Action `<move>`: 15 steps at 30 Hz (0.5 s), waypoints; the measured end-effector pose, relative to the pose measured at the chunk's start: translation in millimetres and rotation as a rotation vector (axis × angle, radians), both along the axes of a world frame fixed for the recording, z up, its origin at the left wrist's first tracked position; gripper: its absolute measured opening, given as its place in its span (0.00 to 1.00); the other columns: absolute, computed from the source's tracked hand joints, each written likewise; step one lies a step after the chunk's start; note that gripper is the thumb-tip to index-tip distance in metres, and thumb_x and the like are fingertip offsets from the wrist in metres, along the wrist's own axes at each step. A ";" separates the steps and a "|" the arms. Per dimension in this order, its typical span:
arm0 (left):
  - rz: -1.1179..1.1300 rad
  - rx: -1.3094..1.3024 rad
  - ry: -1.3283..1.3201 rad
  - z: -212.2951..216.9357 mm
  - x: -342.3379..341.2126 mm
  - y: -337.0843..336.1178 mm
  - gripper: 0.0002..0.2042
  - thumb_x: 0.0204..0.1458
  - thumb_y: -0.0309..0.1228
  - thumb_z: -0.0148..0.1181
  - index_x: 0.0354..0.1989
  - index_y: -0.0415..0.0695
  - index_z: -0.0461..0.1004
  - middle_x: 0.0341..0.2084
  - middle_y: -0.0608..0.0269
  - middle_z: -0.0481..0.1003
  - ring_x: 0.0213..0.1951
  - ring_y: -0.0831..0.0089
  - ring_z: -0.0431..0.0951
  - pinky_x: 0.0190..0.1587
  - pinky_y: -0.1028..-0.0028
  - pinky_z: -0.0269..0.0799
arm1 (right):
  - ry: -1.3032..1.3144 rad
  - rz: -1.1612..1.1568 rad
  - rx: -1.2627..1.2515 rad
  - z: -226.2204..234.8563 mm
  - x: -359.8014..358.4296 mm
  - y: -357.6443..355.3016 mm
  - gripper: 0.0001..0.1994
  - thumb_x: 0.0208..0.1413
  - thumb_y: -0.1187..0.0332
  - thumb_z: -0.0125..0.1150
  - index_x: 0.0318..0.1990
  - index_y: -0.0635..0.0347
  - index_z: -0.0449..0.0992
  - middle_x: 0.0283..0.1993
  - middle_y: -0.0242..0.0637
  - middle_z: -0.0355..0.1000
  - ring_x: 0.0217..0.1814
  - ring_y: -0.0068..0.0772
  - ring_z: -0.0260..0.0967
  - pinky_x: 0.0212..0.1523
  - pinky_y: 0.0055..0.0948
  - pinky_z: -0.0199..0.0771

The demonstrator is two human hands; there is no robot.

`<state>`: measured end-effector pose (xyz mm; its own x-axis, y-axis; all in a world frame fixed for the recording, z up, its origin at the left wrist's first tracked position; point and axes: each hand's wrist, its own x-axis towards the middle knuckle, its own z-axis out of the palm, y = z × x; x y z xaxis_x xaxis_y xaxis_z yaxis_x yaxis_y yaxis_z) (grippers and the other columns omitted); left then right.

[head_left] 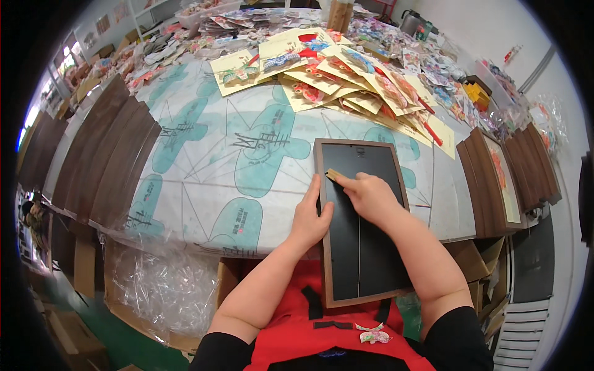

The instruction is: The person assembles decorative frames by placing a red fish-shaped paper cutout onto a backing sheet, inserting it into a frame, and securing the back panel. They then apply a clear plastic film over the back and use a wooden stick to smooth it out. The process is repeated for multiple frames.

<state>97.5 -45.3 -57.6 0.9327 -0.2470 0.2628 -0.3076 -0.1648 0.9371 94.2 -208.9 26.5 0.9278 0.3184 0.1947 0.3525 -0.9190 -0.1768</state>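
A brown picture frame lies back side up, with a black backing board in it. Its far end rests on the table and its near end hangs over the edge toward me. My left hand grips the frame's left side, the thumb on the near face and the fingers along the outer edge. In my right hand a small tan, block-like tool is pinched, its dark tip at the inner left edge of the frame. The tool's exact kind is hard to make out. A thin cord runs down the board.
Cream cards with colourful ornaments and red tassels lie piled ahead. Stacks of brown frames stand left and right. A plastic-covered sheet with teal shapes covers the table. Below left, a carton holds clear plastic wrap.
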 end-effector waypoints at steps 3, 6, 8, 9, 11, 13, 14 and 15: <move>0.024 0.035 -0.040 0.8 1.4 0.1 0.31 0.49 0.26 0.54 0.62 0.29 0.52 0.59 0.36 0.59 0.61 0.49 0.61 0.61 0.66 0.58 | -0.139 0.007 -0.343 6.5 -17.2 32.9 0.11 0.47 0.72 0.55 0.40 0.62 0.72 0.31 0.43 0.69 0.25 0.38 0.74 0.23 0.32 0.75; 0.049 0.040 -0.057 -0.3 3.2 -2.8 0.30 0.49 0.26 0.54 0.61 0.30 0.54 0.57 0.36 0.62 0.59 0.50 0.64 0.58 0.66 0.61 | -0.149 -0.089 -0.447 -3.0 -22.4 43.4 0.16 0.47 0.72 0.56 0.47 0.55 0.70 0.31 0.39 0.66 0.26 0.36 0.74 0.26 0.31 0.75; 0.069 0.019 -0.040 1.8 1.4 -2.5 0.29 0.49 0.25 0.54 0.61 0.31 0.56 0.54 0.36 0.65 0.56 0.51 0.67 0.56 0.67 0.64 | -0.073 -0.098 -0.315 7.4 -21.7 33.3 0.18 0.46 0.73 0.57 0.48 0.55 0.69 0.31 0.40 0.66 0.26 0.38 0.73 0.27 0.32 0.76; 0.082 -0.001 -0.024 5.0 -0.2 -1.0 0.29 0.48 0.25 0.54 0.61 0.31 0.57 0.53 0.36 0.66 0.55 0.52 0.69 0.55 0.67 0.65 | -0.048 -0.107 -0.144 25.3 -26.3 22.7 0.21 0.47 0.75 0.56 0.52 0.57 0.66 0.32 0.44 0.67 0.29 0.46 0.73 0.33 0.36 0.75; 0.115 -0.003 0.014 12.9 -1.0 2.0 0.28 0.48 0.25 0.54 0.60 0.32 0.57 0.51 0.39 0.69 0.53 0.56 0.72 0.53 0.69 0.67 | -0.172 -0.205 0.210 22.5 -21.4 -15.9 0.18 0.52 0.72 0.53 0.52 0.55 0.68 0.36 0.48 0.70 0.38 0.54 0.71 0.37 0.44 0.73; 0.147 0.023 0.061 20.8 0.8 9.7 0.28 0.49 0.24 0.55 0.61 0.31 0.57 0.51 0.42 0.70 0.53 0.63 0.72 0.53 0.72 0.67 | -0.257 -0.350 0.375 6.9 -22.7 -73.3 0.18 0.53 0.72 0.52 0.53 0.56 0.68 0.39 0.51 0.71 0.43 0.57 0.68 0.42 0.45 0.69; 0.170 0.032 0.059 19.9 4.2 14.8 0.28 0.49 0.23 0.54 0.60 0.32 0.58 0.52 0.43 0.69 0.53 0.63 0.72 0.53 0.72 0.67 | -0.218 -0.401 0.353 -2.8 -26.4 -99.3 0.17 0.53 0.72 0.52 0.52 0.59 0.68 0.40 0.51 0.71 0.43 0.57 0.68 0.43 0.46 0.68; 0.192 0.042 0.054 20.5 8.4 20.3 0.27 0.48 0.22 0.53 0.60 0.32 0.59 0.53 0.43 0.69 0.52 0.63 0.73 0.52 0.72 0.68 | -0.179 -0.454 0.333 -12.0 -30.4 -120.1 0.16 0.54 0.72 0.52 0.51 0.61 0.69 0.41 0.52 0.71 0.43 0.57 0.68 0.44 0.46 0.67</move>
